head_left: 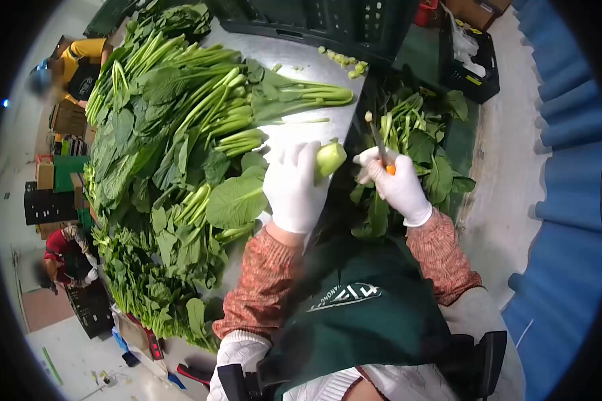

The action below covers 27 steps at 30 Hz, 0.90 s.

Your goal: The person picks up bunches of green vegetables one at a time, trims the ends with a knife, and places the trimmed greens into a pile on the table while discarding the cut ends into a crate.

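Observation:
My left hand (pixel 293 187), in a white glove, is wrapped round a leafy green (pixel 330 159). Its pale, thick stem end points right, and its leaves spread out to the left of the hand. In my gloved right hand (pixel 402 188) is a small knife (pixel 379 142) with an orange handle, its blade directed up and away from me. A small pale piece (pixel 368 116) shows at the blade's tip. The knife is apart from the stem end, just to its right. Beyond my left hand lies a bunch of greens (pixel 307 93) with its stems to the right.
A big heap of leafy greens (pixel 160 127) covers much of the metal table (pixel 344 123). Cut stem ends (pixel 344 60) lie near a dark green crate (pixel 314 23). Loose leaves (pixel 421 144) pile up below the table's right edge. Two people (pixel 80 67) work at the far left.

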Available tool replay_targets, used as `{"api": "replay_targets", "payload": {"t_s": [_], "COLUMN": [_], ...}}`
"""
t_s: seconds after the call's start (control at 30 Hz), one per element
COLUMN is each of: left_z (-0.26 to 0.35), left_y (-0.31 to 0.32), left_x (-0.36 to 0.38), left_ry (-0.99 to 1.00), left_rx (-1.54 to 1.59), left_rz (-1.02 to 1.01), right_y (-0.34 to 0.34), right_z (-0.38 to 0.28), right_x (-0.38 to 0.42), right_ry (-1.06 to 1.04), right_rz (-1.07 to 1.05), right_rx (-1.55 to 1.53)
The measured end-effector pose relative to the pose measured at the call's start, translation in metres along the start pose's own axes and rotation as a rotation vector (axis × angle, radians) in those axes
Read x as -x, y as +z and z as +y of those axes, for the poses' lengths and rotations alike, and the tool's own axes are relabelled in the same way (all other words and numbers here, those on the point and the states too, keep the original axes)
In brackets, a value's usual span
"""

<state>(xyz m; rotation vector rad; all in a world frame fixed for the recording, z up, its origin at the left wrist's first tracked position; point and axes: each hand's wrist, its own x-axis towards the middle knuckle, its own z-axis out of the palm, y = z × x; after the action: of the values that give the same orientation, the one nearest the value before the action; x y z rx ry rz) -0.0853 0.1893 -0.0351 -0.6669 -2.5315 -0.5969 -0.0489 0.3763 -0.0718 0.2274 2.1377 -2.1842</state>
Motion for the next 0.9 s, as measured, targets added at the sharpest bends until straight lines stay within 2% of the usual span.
{"api": "replay_targets", "payload": {"t_s": [0.03, 0.07, 0.1, 0.17, 0.27, 0.37, 0.4, 0.53, 0.63, 0.67, 0.73, 0.77, 0.83, 0.87, 0.9], "left_z": [0.003, 0.01, 0.015, 0.017, 0.011, 0.003, 0.004, -0.011, -0.045, -0.061, -0.088, -0.097, -0.141, -0.16, -0.172], "left_y": [0.004, 0.006, 0.006, 0.001, 0.001, -0.003, -0.007, -0.013, -0.016, -0.024, -0.062, -0.087, -0.098, -0.1, -0.105], "left_x": [-0.005, -0.005, -0.003, -0.008, -0.011, -0.015, -0.016, -0.017, -0.006, -0.007, -0.014, -0.018, 0.002, 0.01, 0.02], "left_ry": [0.012, 0.016, 0.017, 0.049, 0.094, 0.118, 0.09, 0.213, 0.031, -0.133, -0.506, -0.72, -0.884, -0.889, -0.873], "left_rx": [-0.031, -0.059, -0.09, -0.075, 0.014, -0.014, 0.005, 0.034, -0.069, 0.171, 0.623, 0.833, 1.317, 1.404, 1.785], "left_rz": [-0.006, -0.02, -0.038, -0.089, -0.13, -0.23, -0.274, -0.274, -0.32, -0.162, 0.107, 0.23, 0.552, 0.69, 0.686], "right_y": [0.006, 0.011, 0.012, 0.02, 0.026, 0.023, 0.02, 0.0, -0.016, -0.025, -0.046, -0.06, -0.072, -0.074, -0.071], "right_z": [-0.006, -0.03, -0.024, -0.029, -0.025, -0.022, -0.023, -0.036, -0.052, -0.054, -0.052, -0.034, -0.01, 0.008, 0.026], "right_x": [0.0, 0.004, -0.003, -0.004, -0.003, -0.004, -0.006, -0.01, -0.012, -0.018, -0.034, -0.051, -0.084, -0.101, -0.119], "right_ry": [-0.123, -0.152, -0.331, -0.252, -0.28, -0.311, -0.423, -0.573, -0.596, -0.596, -0.298, -0.347, -0.191, -0.228, -0.256], "right_rz": [-0.024, -0.069, -0.029, 0.071, 0.158, 0.079, 0.067, -0.084, -0.193, -0.158, -0.063, -0.01, 0.006, 0.03, 0.055], "right_rx": [-0.068, -0.052, 0.269, 0.193, 0.19, 0.219, 0.337, 0.648, 0.731, 0.647, 0.599, 0.717, 1.146, 1.058, 0.971]}}
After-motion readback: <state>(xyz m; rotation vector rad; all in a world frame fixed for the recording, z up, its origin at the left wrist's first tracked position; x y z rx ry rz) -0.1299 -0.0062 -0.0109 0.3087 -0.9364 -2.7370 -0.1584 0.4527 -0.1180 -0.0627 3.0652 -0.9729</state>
